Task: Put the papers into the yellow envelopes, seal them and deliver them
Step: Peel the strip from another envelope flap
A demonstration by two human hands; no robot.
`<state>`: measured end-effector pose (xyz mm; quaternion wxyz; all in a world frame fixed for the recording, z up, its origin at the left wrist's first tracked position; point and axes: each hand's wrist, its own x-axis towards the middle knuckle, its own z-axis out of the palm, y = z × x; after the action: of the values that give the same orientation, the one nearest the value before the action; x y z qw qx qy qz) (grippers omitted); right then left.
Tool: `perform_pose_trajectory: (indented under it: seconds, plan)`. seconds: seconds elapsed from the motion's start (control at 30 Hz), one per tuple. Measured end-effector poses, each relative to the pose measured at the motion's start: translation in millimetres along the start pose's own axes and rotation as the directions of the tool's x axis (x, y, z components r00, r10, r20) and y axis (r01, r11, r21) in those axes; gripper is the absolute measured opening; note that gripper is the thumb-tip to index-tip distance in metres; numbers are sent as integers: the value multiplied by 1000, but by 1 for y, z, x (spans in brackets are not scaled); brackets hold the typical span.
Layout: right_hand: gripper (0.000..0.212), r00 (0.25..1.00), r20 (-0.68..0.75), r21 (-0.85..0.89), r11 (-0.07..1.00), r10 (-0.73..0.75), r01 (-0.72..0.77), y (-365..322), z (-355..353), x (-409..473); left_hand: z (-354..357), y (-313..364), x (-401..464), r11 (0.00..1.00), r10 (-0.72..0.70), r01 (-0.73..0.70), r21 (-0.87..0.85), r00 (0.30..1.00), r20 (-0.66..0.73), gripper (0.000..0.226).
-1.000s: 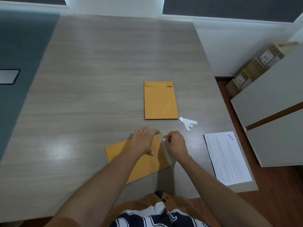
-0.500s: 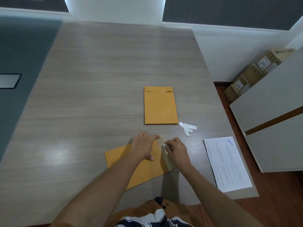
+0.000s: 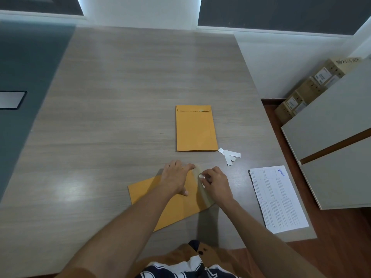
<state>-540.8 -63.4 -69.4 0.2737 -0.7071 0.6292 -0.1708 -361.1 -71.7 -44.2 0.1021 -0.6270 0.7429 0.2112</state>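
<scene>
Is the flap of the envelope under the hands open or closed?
Open. The flap of the near envelope is unfolded, pale inner side up; the right hand pinches a white strip on it.

Yellow envelopes, grey woodgrain table

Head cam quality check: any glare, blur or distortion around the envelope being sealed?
Head view: soft glare patch on the table left of the near envelope; wide-angle bending at the table edges; both hands reasonably sharp; arm shadow falls toward the near edge.
</scene>
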Motion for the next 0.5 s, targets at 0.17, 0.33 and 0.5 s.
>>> perform_pose_trajectory:
  seconds: [0.17,0.33,0.5]
  plan:
    - [15,1000,17,-5,1000,9,-9,-1,-2,3,0,0,0,1000,2,-2,-10,1000,-3,99]
    - [12,999,16,-9,1000,29,-29,-2,-1,6,0,0,0,1000,4,-4,9,1000,-5,100]
    - [16,1000,9,4,1000,23,-23,0,1,3,0,0,0,1000,7,-7,9,1000,-7,99]
